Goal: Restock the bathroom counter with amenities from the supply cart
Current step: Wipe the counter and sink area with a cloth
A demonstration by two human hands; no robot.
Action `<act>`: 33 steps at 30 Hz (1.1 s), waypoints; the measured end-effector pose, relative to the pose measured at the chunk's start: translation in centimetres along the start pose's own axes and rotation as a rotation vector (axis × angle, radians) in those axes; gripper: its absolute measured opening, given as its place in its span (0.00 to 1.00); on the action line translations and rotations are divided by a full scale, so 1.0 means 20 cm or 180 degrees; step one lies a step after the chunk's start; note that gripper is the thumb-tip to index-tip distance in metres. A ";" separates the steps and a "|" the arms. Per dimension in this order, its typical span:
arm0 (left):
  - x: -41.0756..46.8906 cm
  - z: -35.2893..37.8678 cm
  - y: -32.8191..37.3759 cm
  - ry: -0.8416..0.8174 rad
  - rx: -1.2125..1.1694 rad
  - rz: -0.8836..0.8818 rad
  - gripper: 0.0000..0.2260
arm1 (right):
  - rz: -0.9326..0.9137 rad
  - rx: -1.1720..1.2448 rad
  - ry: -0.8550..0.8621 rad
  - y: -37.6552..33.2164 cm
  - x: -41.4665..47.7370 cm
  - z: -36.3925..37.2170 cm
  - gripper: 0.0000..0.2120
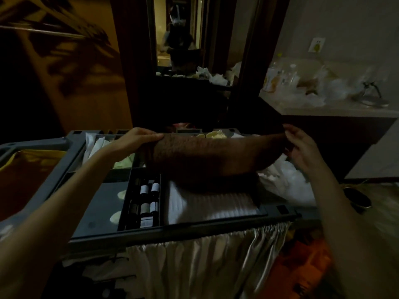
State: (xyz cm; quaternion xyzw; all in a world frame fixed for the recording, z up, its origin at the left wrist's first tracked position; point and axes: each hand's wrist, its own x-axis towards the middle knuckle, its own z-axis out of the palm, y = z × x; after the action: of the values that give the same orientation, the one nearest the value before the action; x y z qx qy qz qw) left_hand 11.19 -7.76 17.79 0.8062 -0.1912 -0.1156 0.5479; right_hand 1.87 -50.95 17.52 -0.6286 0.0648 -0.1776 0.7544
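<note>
Brown terry towel (216, 156), head view, dim light: you hold it stretched above the supply cart (194, 231). Your left grip (140, 139) pinches its left top corner and your right grip (302, 145) grasps the right end. The middle sags toward white folded linen (211, 206); contact cannot be told. Small dark bottles (149, 199) lie in the tray compartment just left of the linen. The counter (323, 110), back right, carries clear plastic clutter.

Dim, grainy, softly blurred; brightest beyond the cart (194, 229) to its right, amber glow and streaked shadows to its left, edges bowed
</note>
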 end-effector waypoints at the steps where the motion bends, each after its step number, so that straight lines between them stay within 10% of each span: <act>1: -0.03 0.01 -0.04 -0.0112 0.0017 -0.0154 0.14 | 0.0176 -0.0122 -0.0114 0.04 -0.03 -0.04 0.09; 4: -0.04 0.08 -0.19 -0.0117 -0.0005 -0.0547 0.25 | 0.0612 -0.0204 -0.0147 0.18 -0.06 -0.11 0.09; 8: 0.06 0.25 -0.29 0.0567 -0.0270 -0.0705 0.14 | 0.0750 0.0114 0.0099 0.34 -0.04 -0.08 0.16; 12: 0.14 0.36 -0.38 0.0970 0.1380 -0.0671 0.23 | 0.0900 -0.0922 0.0167 0.46 -0.01 0.00 0.21; 18: 0.11 0.57 -0.49 0.0102 0.2368 0.0300 0.15 | 0.1336 -0.2517 0.0053 0.71 -0.04 -0.04 0.19; 24: 0.09 0.76 -0.62 -0.0983 0.3422 -0.0230 0.28 | 0.0870 -0.3871 0.0599 0.84 -0.11 -0.07 0.25; 33: -0.01 0.72 -0.57 -0.0881 0.2543 -0.0429 0.28 | 0.0669 -0.3620 0.0530 0.75 -0.10 0.17 0.18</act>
State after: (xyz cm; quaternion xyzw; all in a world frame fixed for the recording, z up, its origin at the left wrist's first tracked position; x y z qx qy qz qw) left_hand 7.36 -16.00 1.93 0.9426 -0.2395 -0.1751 0.1530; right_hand 3.99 -44.97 3.35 -0.9089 0.2710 -0.0879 0.3044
